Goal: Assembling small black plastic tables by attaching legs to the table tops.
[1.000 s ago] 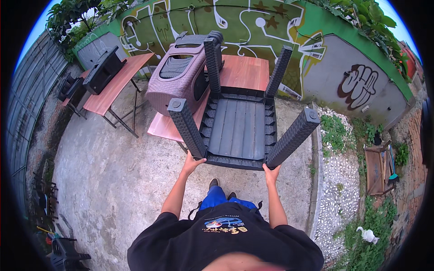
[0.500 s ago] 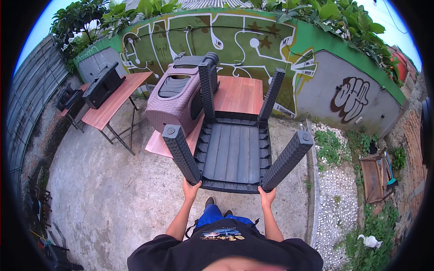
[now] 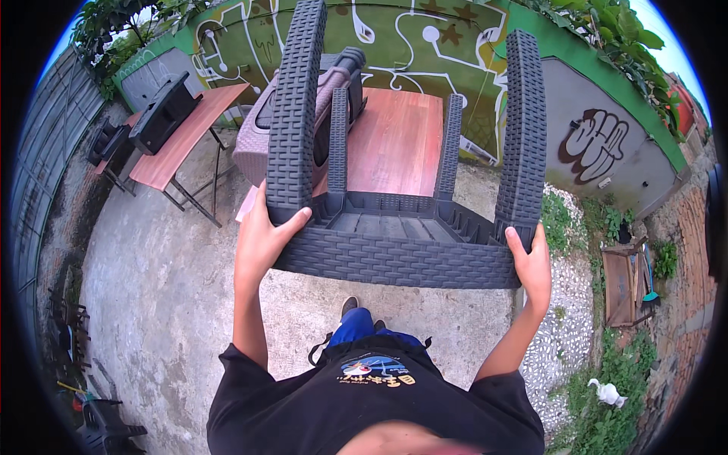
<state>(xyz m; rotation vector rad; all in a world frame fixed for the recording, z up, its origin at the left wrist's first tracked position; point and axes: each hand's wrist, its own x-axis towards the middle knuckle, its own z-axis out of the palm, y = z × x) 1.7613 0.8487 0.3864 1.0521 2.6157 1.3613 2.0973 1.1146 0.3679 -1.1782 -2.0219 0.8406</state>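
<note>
A dark grey plastic table [image 3: 394, 262] with a woven pattern is held upside down in front of me, its legs pointing up. My left hand [image 3: 265, 235] grips the near left corner, thumb across the base of the leg. At the near right corner, my right hand [image 3: 531, 262] has its thumb against the other near leg. The tabletop's ribbed underside faces up between the legs. Behind it is a wooden-topped table [image 3: 394, 140], and a mauve woven plastic chair [image 3: 254, 144] lies on that table's left part, partly hidden by the raised near-left leg.
Another wooden-topped table [image 3: 182, 144] at the left bears a black plastic piece [image 3: 159, 114]. A painted wall [image 3: 394, 45] closes the far side. Right of the concrete floor [image 3: 174, 303] run a pebbled strip [image 3: 561, 334] and plants. A wooden frame [image 3: 623, 284] leans there.
Both hands have raised the upside-down table higher and closer to me. Its near edge has tipped up, so its side face shows and the near legs rise past the chair.
</note>
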